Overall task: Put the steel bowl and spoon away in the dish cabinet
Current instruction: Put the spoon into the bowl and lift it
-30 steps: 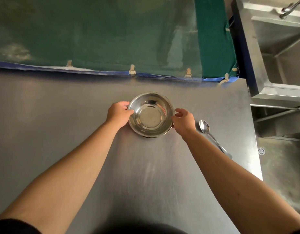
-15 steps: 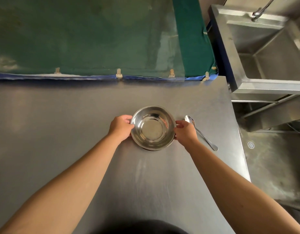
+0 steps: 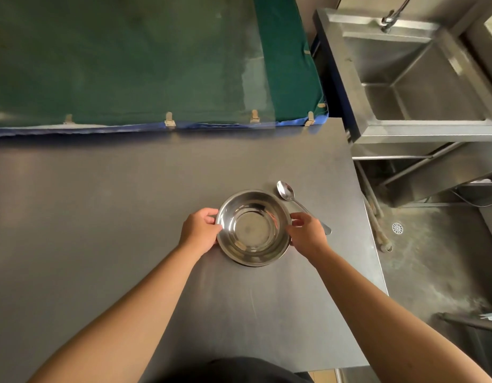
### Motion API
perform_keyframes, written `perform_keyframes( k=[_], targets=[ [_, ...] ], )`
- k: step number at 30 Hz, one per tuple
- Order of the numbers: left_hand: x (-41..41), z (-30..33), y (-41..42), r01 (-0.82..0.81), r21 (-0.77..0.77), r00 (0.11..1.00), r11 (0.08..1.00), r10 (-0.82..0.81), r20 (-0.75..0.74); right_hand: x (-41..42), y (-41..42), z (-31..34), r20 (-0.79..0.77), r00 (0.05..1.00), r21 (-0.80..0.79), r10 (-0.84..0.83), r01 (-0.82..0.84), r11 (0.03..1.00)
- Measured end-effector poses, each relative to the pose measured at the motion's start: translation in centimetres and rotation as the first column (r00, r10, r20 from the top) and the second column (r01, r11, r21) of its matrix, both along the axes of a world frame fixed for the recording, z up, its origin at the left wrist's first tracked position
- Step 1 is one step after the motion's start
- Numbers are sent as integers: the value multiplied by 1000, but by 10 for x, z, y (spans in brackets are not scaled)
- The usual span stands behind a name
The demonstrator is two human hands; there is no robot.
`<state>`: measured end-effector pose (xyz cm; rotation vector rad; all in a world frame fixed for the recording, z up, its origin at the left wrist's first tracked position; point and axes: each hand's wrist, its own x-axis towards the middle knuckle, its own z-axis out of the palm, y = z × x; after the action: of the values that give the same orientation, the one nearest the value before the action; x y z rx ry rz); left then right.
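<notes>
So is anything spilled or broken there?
No, nothing stands out. The bowl sits upright and empty on the table, held at its rim by the left hand and right hand. The spoon lies beside it.

Both bare forearms are stretched forward. The left hand (image 3: 199, 230) and right hand (image 3: 308, 235) are curled, fingers bent inward, facing each other.

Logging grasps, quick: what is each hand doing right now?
Left hand: closed on the left rim of the round steel bowl.
Right hand: closed on the bowl's right rim.
</notes>
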<state>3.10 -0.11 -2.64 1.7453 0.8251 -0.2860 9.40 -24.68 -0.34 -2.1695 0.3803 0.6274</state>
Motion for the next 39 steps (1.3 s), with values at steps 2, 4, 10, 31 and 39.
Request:
perform_keyframes(
  k=[2, 4, 10, 31, 39],
  targets=[
    [-6, -1, -4, -25, -27, 1000, 999, 25, 2, -2, -6, -3, -1, 1000, -20, 17, -17, 1000],
    [-11, -3, -10, -66, -62, 998, 996, 66, 7, -1, -13, -4, 4, 999, -35, 41, -40, 999],
    [-19, 0, -18, -131, -119, 991, 984, 135, 25, 21, -26, -6, 33, 993, -120, 113, -109, 987],
    [-43, 15, -55, 211, 462, 978, 861, -188, -96, 76, -41, -30, 13, 807, -539, 591, -492, 683],
    [-56, 19, -64, 217, 418, 975, 882, -175, -138, 50, -54, 13, 181, 760, -498, 624, -476, 725]
  ],
)
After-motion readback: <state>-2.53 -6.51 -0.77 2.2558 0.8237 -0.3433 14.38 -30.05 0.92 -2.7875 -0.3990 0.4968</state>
